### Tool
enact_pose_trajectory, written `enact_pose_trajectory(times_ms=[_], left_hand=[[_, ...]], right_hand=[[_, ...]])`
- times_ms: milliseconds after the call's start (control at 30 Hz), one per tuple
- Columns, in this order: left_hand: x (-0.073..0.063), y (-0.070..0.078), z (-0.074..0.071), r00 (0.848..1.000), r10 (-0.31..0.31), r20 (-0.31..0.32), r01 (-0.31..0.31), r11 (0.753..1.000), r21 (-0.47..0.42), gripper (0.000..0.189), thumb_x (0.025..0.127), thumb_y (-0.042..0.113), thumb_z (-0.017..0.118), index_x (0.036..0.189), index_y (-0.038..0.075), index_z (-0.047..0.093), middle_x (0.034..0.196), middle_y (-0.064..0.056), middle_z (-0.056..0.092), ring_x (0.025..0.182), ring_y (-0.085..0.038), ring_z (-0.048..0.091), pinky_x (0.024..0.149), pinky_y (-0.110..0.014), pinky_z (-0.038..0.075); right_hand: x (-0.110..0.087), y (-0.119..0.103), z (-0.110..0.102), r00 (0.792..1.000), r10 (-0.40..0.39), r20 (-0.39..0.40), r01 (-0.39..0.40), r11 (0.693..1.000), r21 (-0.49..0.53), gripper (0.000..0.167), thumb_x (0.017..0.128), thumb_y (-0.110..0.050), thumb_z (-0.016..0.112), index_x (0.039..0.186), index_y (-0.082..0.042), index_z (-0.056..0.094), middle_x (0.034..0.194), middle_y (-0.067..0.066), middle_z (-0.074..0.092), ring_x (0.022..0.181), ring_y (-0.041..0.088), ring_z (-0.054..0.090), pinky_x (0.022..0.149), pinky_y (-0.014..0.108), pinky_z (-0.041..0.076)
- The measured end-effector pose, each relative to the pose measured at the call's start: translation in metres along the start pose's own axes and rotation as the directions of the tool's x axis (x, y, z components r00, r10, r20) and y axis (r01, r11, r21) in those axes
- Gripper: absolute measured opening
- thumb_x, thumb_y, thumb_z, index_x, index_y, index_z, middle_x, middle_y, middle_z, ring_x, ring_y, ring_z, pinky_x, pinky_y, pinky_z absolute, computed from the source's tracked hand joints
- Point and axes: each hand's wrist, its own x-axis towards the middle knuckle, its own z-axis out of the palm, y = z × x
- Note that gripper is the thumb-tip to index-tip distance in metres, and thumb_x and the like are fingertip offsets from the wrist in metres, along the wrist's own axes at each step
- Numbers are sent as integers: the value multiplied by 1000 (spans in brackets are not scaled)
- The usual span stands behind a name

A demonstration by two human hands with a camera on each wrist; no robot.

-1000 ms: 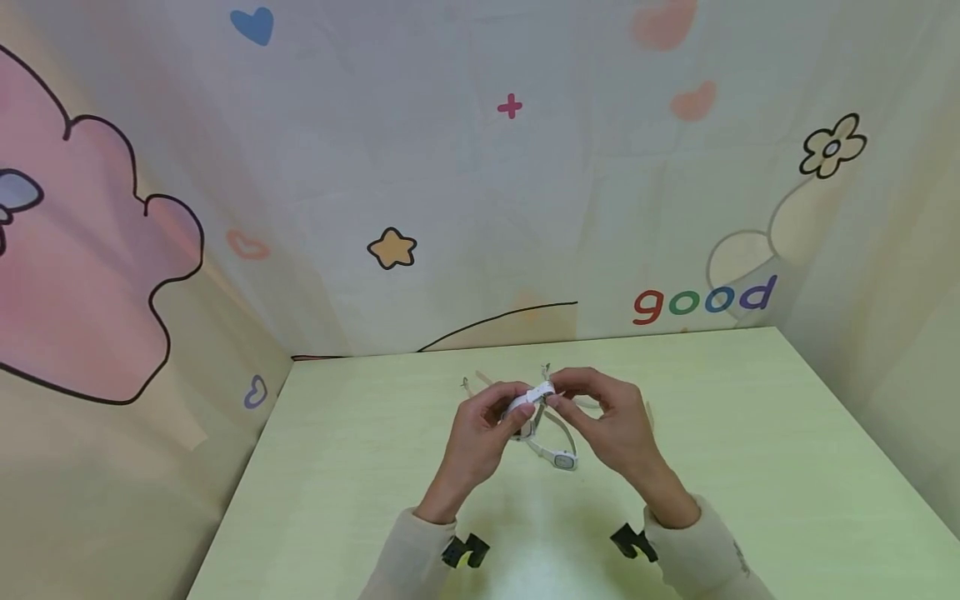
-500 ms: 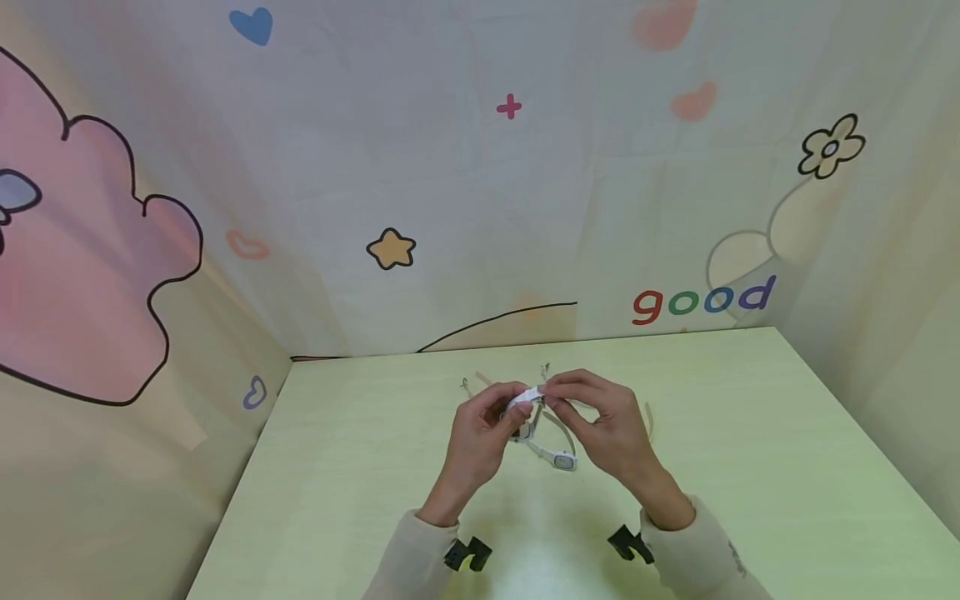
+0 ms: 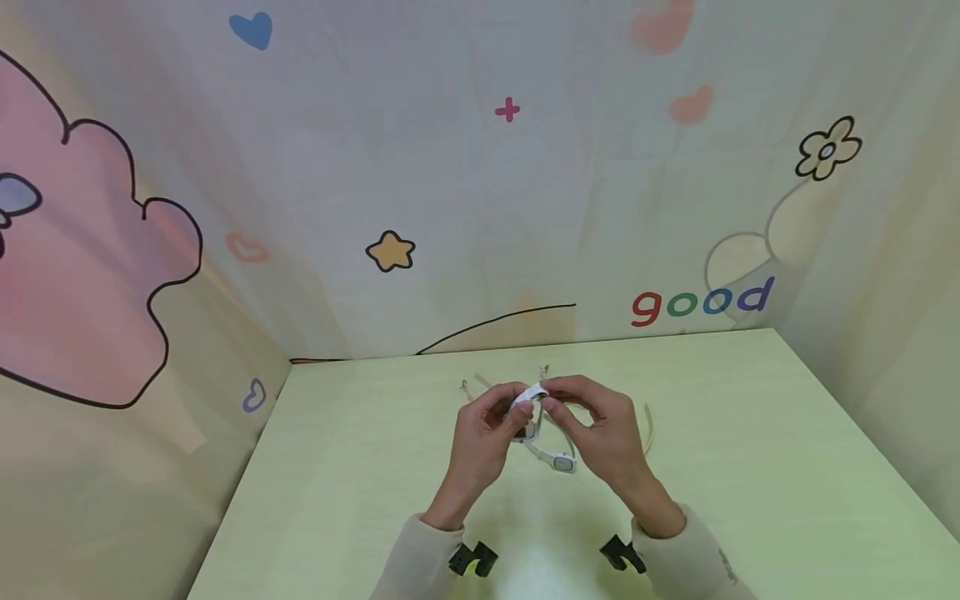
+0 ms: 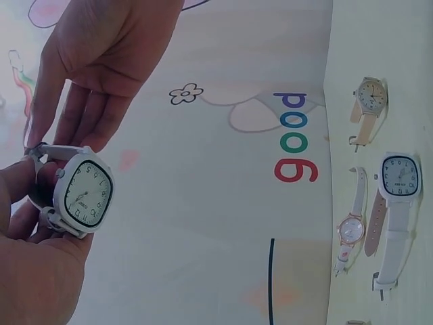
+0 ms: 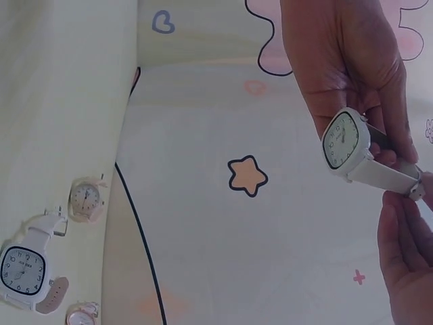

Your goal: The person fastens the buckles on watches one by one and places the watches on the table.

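My left hand [image 3: 480, 437] grips a white wristwatch, its strap [image 3: 529, 394] bent into a loop between the hands. In the left wrist view its squarish dial [image 4: 88, 193] shows pale with a dark rim. The thumb and fingers of my right hand [image 3: 611, 429] pinch the strap at its far end. Those fingertips partly cover the strap's metal fitting [image 5: 415, 192] in the right wrist view. I cannot tell whether the strap is fastened. Both hands are raised above the table, over several other watches.
On the pale table [image 3: 337, 475] lie a white square watch [image 4: 400, 177], a small watch with a rose-gold rim [image 4: 351, 230] and a round watch with a beige strap [image 4: 371, 96]. Another white watch [image 3: 562, 463] lies below my hands. A printed curtain [image 3: 465, 183] hangs behind.
My right hand has shifted slightly left, towards the left hand, and its fingers have moved along the strap's end. My left hand keeps its grip on the watch.
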Motion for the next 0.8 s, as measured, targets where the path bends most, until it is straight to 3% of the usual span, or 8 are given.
enact_pose_trajectory(times_ms=[200, 600, 800], left_hand=[[1, 0, 2, 1000, 6, 2, -6, 1000, -29, 23, 95, 15, 64, 113, 0, 66, 101, -21, 65, 83, -8, 60, 73, -18, 53], [-1, -3, 2, 1000, 9, -10, -10, 1000, -27, 22, 95, 14, 64, 111, -1, 66, 99, -22, 65, 82, -6, 61, 70, -17, 52], [-1, -4, 4, 1000, 20, -21, -21, 999, -42, 22, 95, 13, 64, 111, -1, 66, 98, -22, 65, 81, -5, 61, 69, -17, 52]], right_hand=[[2, 1, 0, 1000, -19, -22, 20, 999, 45, 26, 78, 17, 71, 101, 4, 73, 93, 18, 73, 95, 1, 67, 87, 14, 53], [5, -1, -5, 996, -75, 50, 79, 994, -81, 26, 77, 15, 73, 96, -1, 76, 94, 10, 71, 86, 16, 67, 85, 9, 50], [4, -1, -5, 995, -75, 69, 82, 990, -114, 27, 77, 12, 74, 99, -4, 76, 95, 7, 70, 86, 17, 66, 84, 9, 49]])
